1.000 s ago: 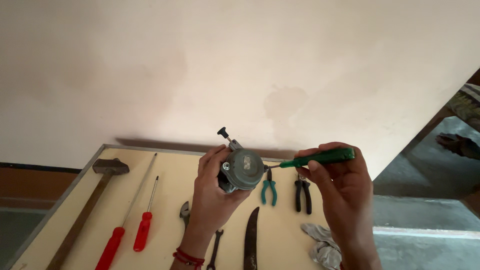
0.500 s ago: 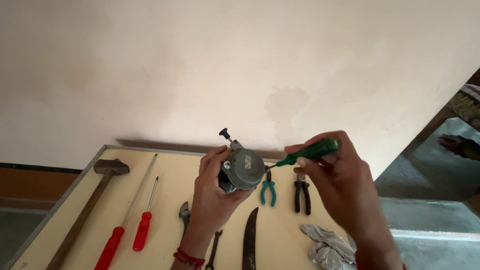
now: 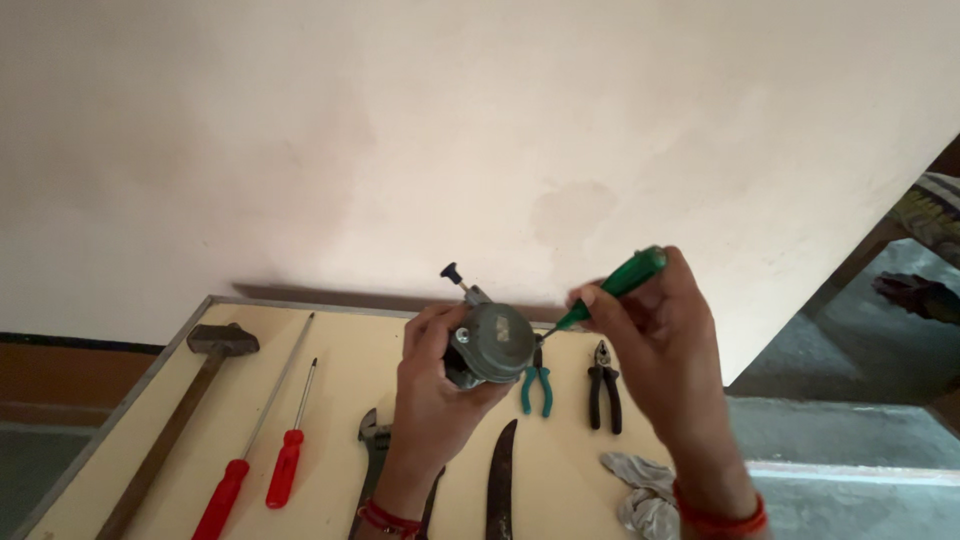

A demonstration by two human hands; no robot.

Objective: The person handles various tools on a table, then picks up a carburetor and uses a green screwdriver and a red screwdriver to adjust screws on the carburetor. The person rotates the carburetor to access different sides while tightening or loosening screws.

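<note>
Left grip (image 3: pixel 432 385) wrapped round grey round metal part (image 3: pixel 492 342), held above surface (image 3: pixel 330 360) near its far edge; right grip (image 3: pixel 660 345) pinching green-handled screwdriver (image 3: pixel 612 285), tip at part's rim, teal pliers (image 3: pixel 536 382) below.

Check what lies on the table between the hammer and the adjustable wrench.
In the head view, two red-handled screwdrivers, a long one and a short one, lie between the hammer and the adjustable wrench, on the table.
</note>
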